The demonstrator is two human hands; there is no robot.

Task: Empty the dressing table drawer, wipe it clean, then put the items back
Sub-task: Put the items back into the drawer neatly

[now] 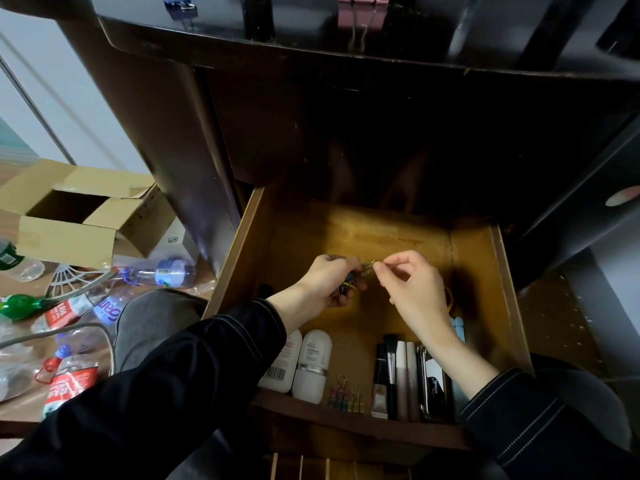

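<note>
Drawer (498,271) stands open w/ both hands over its middle: left hand (329,282) has fingers (343,301) clenched round a bunch of binder clips (351,285). The right hand (412,285) is just beside it, thumb & forefinger pinching the wire loop of a single clip (369,266) at the bunch's far edge. Along the near wall, left to right: two white bottles (311,365), mini clips (346,396), then brush & tubes (398,375) side by side. A cardboard box (79,216) & plastic bottles (69,379) lie on the floor at left.
</note>
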